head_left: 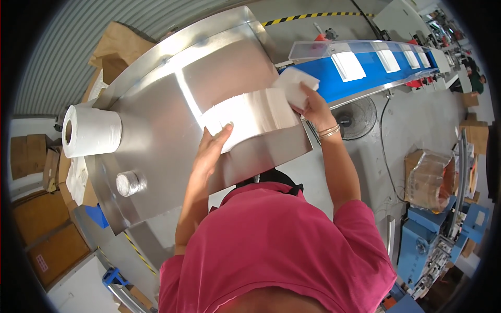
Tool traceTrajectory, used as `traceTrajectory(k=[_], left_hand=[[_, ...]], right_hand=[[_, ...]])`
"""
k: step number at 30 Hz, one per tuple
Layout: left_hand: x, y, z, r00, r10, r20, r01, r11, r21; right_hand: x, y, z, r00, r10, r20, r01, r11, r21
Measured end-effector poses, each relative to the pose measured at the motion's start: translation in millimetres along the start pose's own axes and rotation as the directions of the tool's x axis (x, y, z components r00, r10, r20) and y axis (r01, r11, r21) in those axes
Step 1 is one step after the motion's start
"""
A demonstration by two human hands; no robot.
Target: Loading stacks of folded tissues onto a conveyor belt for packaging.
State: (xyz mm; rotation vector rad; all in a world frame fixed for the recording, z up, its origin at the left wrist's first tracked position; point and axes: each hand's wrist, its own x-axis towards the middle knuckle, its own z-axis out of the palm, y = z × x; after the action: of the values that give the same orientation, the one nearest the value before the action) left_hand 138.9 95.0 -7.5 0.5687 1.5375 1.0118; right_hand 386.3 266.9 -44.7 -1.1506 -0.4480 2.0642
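Note:
A long, slightly curved stack of white folded paper (pixel 250 116) stands on the metal table in front of me. My left hand (pixel 213 148) grips its left end, thumb on top and the other fingers hidden behind the paper. Past the stack's right end, my right hand (pixel 315 108) pinches a white paper pad (pixel 296 86) between thumb and fingers. That pad is tilted at the near end of a blue conveyor belt (pixel 318 75); whether it touches the stack I cannot tell. Several white pads (pixel 348 67) lie spaced out along the belt.
The metal table (pixel 156 135) has a raised rim. A large white paper roll (pixel 94 130) and a small clear tape-like roll (pixel 130 183) stand on its left side. Clear guards edge the conveyor. A floor fan (pixel 357 117) sits below it, and a plastic-lined carton (pixel 429 180) stands right.

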Motion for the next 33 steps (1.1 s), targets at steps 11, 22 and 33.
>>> traceTrajectory(k=[11, 22, 33], left_hand=[[1.2, 14.6, 28.4, 0.998, -0.012, 0.054, 0.012, 1.0, 0.007], [-6.8, 14.3, 35.1, 0.998, 0.041, -0.045, -0.043, 0.998, -0.048], [-7.5, 25.0, 53.6, 0.999, -0.041, -0.028, 0.039, 0.997, -0.06]], right_hand=[[-23.3, 4.2, 42.1, 0.986, 0.07, 0.151, 0.005, 0.894, -0.449], [21.7, 4.5, -38.5, 0.891, -0.222, 0.396, 0.442, 0.624, -0.644], [-9.0, 22.3, 14.5, 0.784, -0.269, 0.559, 0.619, 0.394, -0.679]])
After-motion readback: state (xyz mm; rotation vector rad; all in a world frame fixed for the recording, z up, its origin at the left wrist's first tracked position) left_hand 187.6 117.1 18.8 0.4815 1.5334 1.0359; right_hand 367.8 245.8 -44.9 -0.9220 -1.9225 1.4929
